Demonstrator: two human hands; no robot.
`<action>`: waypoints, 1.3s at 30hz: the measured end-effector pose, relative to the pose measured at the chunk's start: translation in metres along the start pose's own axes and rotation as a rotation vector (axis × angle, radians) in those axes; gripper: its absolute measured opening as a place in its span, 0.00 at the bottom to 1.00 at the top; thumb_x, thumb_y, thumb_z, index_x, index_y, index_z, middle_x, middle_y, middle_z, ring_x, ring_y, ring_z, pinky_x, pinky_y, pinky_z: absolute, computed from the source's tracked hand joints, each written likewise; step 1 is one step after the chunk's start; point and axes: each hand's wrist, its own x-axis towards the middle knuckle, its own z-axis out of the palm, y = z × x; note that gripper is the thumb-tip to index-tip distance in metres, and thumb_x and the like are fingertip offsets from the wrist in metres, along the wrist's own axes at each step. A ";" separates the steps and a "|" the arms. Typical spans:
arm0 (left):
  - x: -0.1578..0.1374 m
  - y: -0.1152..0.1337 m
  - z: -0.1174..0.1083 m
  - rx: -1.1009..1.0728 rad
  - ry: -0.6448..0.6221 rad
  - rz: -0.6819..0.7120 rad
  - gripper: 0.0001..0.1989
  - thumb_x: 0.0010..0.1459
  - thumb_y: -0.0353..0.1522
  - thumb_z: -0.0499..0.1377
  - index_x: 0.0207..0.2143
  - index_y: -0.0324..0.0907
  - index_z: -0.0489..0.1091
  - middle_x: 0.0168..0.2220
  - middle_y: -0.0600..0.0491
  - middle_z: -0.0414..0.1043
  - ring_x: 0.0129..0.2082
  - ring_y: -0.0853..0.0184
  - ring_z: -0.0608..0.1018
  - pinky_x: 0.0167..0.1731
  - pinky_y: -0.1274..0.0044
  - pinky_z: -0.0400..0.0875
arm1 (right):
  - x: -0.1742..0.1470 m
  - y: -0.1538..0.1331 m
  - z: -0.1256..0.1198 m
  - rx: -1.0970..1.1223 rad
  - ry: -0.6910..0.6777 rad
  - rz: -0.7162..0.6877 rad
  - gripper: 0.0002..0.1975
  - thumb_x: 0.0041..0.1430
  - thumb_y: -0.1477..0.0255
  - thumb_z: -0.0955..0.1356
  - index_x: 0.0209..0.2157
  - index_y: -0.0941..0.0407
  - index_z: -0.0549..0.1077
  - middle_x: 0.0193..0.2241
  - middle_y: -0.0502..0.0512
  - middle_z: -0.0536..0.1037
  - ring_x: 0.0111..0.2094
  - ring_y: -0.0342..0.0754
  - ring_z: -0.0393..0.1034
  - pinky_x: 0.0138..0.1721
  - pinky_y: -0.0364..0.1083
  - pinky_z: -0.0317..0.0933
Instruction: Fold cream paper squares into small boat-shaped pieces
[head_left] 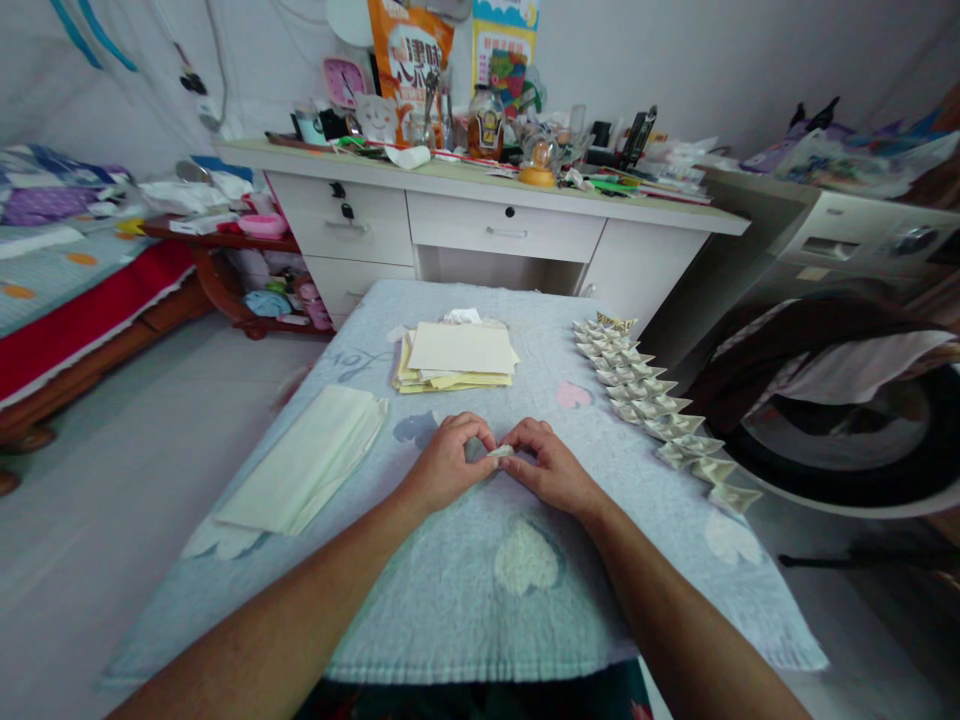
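Note:
Between my hands, above the middle of the cloth-covered table [442,620], is a small folded piece of paper [501,452]. My left hand [452,462] pinches its left end between thumb and fingers. On its other end, my right hand [547,465] is closed in the same kind of pinch. The fingertips hide much of the paper, so its exact shape cannot be made out. Beyond the hands lies a stack of cream and yellow paper sheets [461,350]. Left of my forearm is a pile of long pale paper [307,460]. Several folded paper boats [649,400] stand in rows at the right.
A white desk [510,225] crowded with jars, bags and small items stands behind the table. On the right is a washing machine [832,240] with its door open and clothes hanging out. A bed [82,270] and a low wooden shelf [217,250] are at the left.

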 end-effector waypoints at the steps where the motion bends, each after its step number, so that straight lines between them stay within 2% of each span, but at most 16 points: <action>1: 0.000 0.000 0.000 -0.029 0.001 -0.007 0.06 0.50 0.32 0.63 0.28 0.42 0.68 0.34 0.54 0.71 0.39 0.65 0.73 0.43 0.74 0.65 | 0.000 0.000 0.000 0.050 0.017 -0.019 0.09 0.59 0.65 0.68 0.35 0.56 0.74 0.33 0.52 0.72 0.39 0.47 0.64 0.45 0.47 0.54; 7: -0.002 0.003 -0.001 -0.166 -0.046 -0.120 0.09 0.51 0.34 0.63 0.34 0.41 0.71 0.33 0.54 0.75 0.34 0.67 0.76 0.37 0.76 0.69 | 0.001 -0.001 0.000 0.211 0.048 -0.015 0.09 0.60 0.65 0.67 0.33 0.56 0.74 0.32 0.52 0.73 0.39 0.47 0.66 0.44 0.47 0.57; 13: -0.004 0.005 -0.003 -0.069 -0.057 -0.096 0.05 0.49 0.32 0.64 0.31 0.42 0.73 0.30 0.55 0.75 0.33 0.67 0.76 0.36 0.76 0.67 | 0.000 -0.002 0.000 0.318 0.073 0.008 0.09 0.60 0.66 0.67 0.32 0.56 0.74 0.29 0.51 0.70 0.34 0.44 0.65 0.38 0.44 0.58; 21: -0.005 0.007 -0.005 0.012 -0.022 -0.030 0.05 0.53 0.34 0.61 0.28 0.42 0.73 0.28 0.54 0.74 0.33 0.66 0.74 0.36 0.76 0.66 | 0.001 -0.003 0.000 0.264 0.065 -0.010 0.12 0.61 0.62 0.66 0.32 0.56 0.73 0.29 0.50 0.69 0.33 0.44 0.65 0.38 0.44 0.58; 30: -0.004 0.007 -0.005 -0.104 -0.041 -0.045 0.05 0.52 0.33 0.60 0.27 0.41 0.72 0.27 0.55 0.73 0.31 0.68 0.73 0.33 0.77 0.65 | 0.000 -0.006 0.000 0.242 0.061 -0.032 0.11 0.61 0.63 0.66 0.32 0.56 0.72 0.29 0.51 0.70 0.34 0.45 0.65 0.39 0.44 0.58; 39: -0.004 0.006 -0.006 -0.124 -0.018 -0.029 0.06 0.53 0.34 0.59 0.26 0.40 0.71 0.26 0.54 0.71 0.32 0.67 0.73 0.35 0.76 0.65 | 0.000 -0.009 0.001 0.282 0.080 -0.034 0.12 0.60 0.61 0.66 0.31 0.56 0.72 0.27 0.49 0.68 0.32 0.43 0.63 0.36 0.42 0.57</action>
